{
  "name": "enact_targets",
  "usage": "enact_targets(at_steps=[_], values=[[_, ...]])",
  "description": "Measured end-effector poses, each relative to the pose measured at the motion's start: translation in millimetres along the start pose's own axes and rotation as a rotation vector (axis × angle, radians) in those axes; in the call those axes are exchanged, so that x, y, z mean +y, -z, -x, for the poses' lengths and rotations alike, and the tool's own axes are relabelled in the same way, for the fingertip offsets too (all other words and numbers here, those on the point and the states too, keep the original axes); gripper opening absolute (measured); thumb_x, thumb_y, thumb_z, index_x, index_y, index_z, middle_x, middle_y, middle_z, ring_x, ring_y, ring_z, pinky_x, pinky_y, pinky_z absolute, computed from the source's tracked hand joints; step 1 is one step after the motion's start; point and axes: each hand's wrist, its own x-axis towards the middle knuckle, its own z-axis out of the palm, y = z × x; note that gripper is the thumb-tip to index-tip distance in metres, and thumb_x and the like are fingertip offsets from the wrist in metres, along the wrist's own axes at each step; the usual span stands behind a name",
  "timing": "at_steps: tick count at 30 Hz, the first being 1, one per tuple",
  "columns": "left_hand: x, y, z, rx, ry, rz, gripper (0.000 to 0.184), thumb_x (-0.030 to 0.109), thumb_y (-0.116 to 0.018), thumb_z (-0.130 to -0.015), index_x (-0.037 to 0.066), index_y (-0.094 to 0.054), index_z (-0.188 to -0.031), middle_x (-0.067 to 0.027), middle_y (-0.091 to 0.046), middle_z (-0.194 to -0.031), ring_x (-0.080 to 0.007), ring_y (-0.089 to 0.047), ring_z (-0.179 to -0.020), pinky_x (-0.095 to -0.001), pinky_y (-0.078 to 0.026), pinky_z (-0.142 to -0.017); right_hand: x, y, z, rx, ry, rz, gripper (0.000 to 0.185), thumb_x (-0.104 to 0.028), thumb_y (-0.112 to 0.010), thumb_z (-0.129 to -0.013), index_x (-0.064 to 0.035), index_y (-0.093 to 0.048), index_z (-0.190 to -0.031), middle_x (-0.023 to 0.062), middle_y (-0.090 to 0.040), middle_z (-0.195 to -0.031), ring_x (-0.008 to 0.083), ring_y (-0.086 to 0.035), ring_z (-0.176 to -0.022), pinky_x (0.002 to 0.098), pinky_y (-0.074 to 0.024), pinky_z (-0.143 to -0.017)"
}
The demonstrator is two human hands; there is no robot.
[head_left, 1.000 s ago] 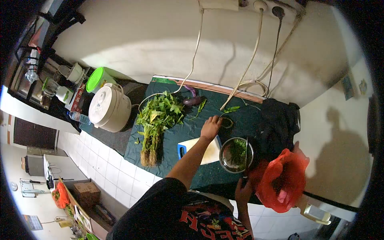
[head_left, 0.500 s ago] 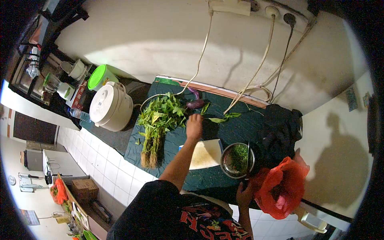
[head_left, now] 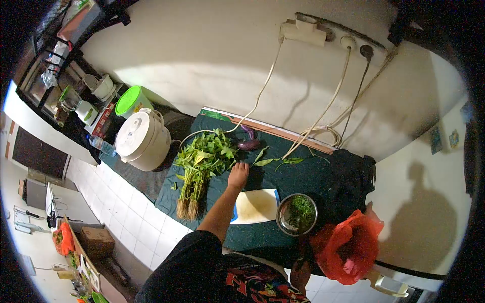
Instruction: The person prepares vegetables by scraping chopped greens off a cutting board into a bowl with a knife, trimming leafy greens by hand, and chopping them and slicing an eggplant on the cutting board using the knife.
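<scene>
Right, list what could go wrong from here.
The bowl of chopped greens stands close to the red bag; tugging the bag might nudge or tip the bowl.
The leafy bunch lies with its roots near the front edge of the table, and the left hand is close beside its leaves; a careless sweep could perhaps push it off.

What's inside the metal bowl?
Chopped greens lie in the metal bowl, mostly toward the side by the wall and to the right; bare metal shows on the left. Whatever lies under the chopped greens is covered, so I can't tell.
</scene>
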Motion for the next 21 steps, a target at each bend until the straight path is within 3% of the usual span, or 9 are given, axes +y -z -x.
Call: enact_targets(at_steps=[4,5,7,8,10,11,13,18,21], values=[[-2.3,-24.3,18.3,0.096,0.095,0.208,0.021,0.009,-0.057,-0.085,0.005,-0.054,-0.105,-0.0151,-0.061,-0.099,-0.0335,-0.061,-0.093,-0.0416,-0.051,-0.082,7.3,15.9,11.9,-0.297,0.171,0.056,0.039,-0.028,-0.068,-0.085,0.0001,-0.060,-0.110,0.0239,-0.065,-0.098,0.0402,-0.065,-0.079,0.0492,-0.0525,-0.065],[2.3,-32.3,23.1,0.079,0.399,0.730,0.021,0.009,-0.058,-0.087,0.005,-0.053,-0.107,-0.0152,-0.062,-0.094,-0.0330,-0.062,-0.086,-0.0407,-0.051,-0.078,8.7,12.9,9.2,-0.286,0.178,0.041,0.039,-0.028,-0.068,-0.085,0.0001,-0.060,-0.110,0.0239,-0.065,-0.098,0.0402,-0.065,-0.079,0.0492,-0.0525,-0.065],[20.4,13.6,35.5,0.157,0.516,0.964,0.027,0.011,-0.062,-0.090,0.006,-0.050,-0.115,-0.0128,-0.063,-0.080,-0.0292,-0.061,-0.069,-0.0396,-0.050,-0.069,11.9,-3.7,3.9,-0.259,0.296,0.177,0.040,-0.032,-0.070,-0.082,-0.0018,-0.061,-0.107,0.0193,-0.066,-0.096,0.0366,-0.066,-0.073,0.0482,-0.0520,-0.058],[22.4,-1.4,41.9,0.257,0.470,1.111,0.027,0.014,-0.063,-0.094,0.010,-0.049,-0.117,-0.0070,-0.061,-0.081,-0.0216,-0.058,-0.067,-0.0377,-0.050,-0.066,10.3,-13.5,0.0,-0.254,0.298,0.162,0.040,-0.032,-0.070,-0.082,-0.0018,-0.061,-0.107,0.0193,-0.066,-0.096,0.0366,-0.066,-0.073,0.0482,-0.0520,-0.058],[43.7,66.5,53.1,-0.076,0.697,1.814,0.023,0.012,-0.058,-0.098,0.012,-0.048,-0.118,-0.0022,-0.062,-0.088,-0.0147,-0.056,-0.070,-0.0326,-0.049,-0.067,14.2,-29.3,-12.4,0.071,0.537,0.198,0.040,-0.034,-0.070,-0.082,-0.0031,-0.061,-0.105,0.0156,-0.064,-0.090,0.0356,-0.066,-0.073,0.0483,-0.0510,-0.057],[50.9,91.4,58.1,-0.070,0.698,1.812,0.023,0.012,-0.058,-0.098,0.012,-0.048,-0.118,-0.0022,-0.062,-0.088,-0.0147,-0.056,-0.070,-0.0326,-0.049,-0.067,25.1,-43.2,-15.8,0.111,0.547,0.260,0.039,-0.036,-0.068,-0.084,-0.0034,-0.061,-0.104,0.0142,-0.062,-0.088,0.0351,-0.065,-0.080,0.0481,-0.0513,-0.065],[62.4,128.9,70.5,-0.059,0.544,2.226,0.021,0.010,-0.053,-0.101,0.015,-0.051,-0.121,0.0008,-0.061,-0.094,-0.0103,-0.053,-0.074,-0.0276,-0.046,-0.069,5.1,-34.4,-28.6,0.081,0.505,0.292,0.039,-0.037,-0.065,-0.086,-0.0031,-0.060,-0.103,0.0153,-0.062,-0.090,0.0348,-0.063,-0.085,0.0479,-0.0503,-0.071],[84.8,191.5,97.5,-0.104,0.643,2.320,0.025,0.016,-0.053,-0.102,0.011,-0.057,-0.126,0.0001,-0.061,-0.103,-0.0114,-0.056,-0.089,-0.0304,-0.047,-0.081,-83.0,27.2,-60.3,0.079,0.533,0.263,0.035,-0.036,-0.064,-0.089,-0.0023,-0.060,-0.099,0.0171,-0.063,-0.093,0.0344,-0.060,-0.093,0.0478,-0.0459,-0.083],[98.5,210.1,109.0,-0.102,0.469,2.303,0.022,0.017,-0.055,-0.101,0.005,-0.062,-0.119,0.0002,-0.063,-0.103,-0.0109,-0.058,-0.090,-0.0278,-0.048,-0.081,-157.5,76.9,-88.3,-0.060,0.393,-0.387,0.025,-0.023,-0.068,-0.091,-0.0004,-0.061,-0.099,0.0143,-0.063,-0.087,0.0309,-0.063,-0.081,0.0429,-0.0495,-0.074]])
